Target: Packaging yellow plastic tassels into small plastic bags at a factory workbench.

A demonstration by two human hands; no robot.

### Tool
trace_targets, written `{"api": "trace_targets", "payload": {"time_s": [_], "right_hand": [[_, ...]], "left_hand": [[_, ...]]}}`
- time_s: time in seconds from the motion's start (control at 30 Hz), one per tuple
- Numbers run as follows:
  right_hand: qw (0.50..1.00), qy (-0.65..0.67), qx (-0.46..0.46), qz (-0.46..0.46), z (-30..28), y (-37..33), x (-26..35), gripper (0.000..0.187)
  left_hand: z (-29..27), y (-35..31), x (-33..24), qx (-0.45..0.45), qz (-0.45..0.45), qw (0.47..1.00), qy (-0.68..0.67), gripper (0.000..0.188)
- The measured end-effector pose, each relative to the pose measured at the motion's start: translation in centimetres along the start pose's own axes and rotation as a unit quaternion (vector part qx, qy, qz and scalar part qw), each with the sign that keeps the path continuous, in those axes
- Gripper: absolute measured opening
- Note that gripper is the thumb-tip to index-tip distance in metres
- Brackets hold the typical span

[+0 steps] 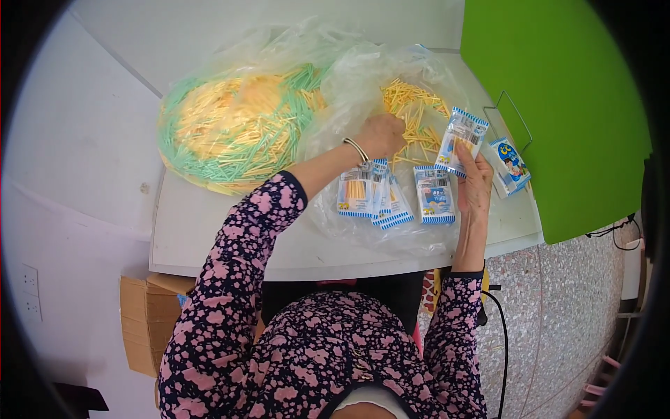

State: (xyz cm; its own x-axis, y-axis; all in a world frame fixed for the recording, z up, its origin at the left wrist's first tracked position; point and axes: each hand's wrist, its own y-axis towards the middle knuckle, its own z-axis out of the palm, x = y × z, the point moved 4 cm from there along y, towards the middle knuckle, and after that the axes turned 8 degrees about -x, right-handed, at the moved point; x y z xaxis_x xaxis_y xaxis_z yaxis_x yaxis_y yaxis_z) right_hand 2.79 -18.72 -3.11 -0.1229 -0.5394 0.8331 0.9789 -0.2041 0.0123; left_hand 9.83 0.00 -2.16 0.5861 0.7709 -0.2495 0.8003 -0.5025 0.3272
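My right hand (476, 180) grips a small blue-and-white packet (464, 133), its thumb lying across the front. Loose thin yellow sticks (413, 105) lie on an opened clear plastic bag (342, 105). At the left edge of these sticks is my left hand (382, 135), its fingers curled in; what they hold, if anything, is hidden. Below it, overlapping packets (357, 190) with sticks showing through rest on the plastic. Another packet (435, 195) lies flat between my two hands. To the right of my right hand is a packet with a cartoon print (511, 166).
A large clear bag (237, 133) full of yellow and green sticks sits on the left of the white table (230, 244). A bent wire stand (516, 115) is by the green panel (558, 105). Below the table's left side is a cardboard box (143, 325).
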Motion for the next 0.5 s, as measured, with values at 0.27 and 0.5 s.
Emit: {"api": "trace_targets", "payload": {"time_s": [0.27, 0.5], "right_hand": [[1.000, -0.002, 0.000, 0.013, 0.0, -0.3, 0.0, 0.023], [0.999, -0.021, 0.006, 0.036, -0.4, -0.4, -0.7, 0.023]], "left_hand": [[2.5, 2.2, 0.4, -0.023, -0.003, 0.997, 0.075, 0.016], [-0.7, 3.0, 2.7, -0.043, -0.014, 0.998, -0.047, 0.017]]}}
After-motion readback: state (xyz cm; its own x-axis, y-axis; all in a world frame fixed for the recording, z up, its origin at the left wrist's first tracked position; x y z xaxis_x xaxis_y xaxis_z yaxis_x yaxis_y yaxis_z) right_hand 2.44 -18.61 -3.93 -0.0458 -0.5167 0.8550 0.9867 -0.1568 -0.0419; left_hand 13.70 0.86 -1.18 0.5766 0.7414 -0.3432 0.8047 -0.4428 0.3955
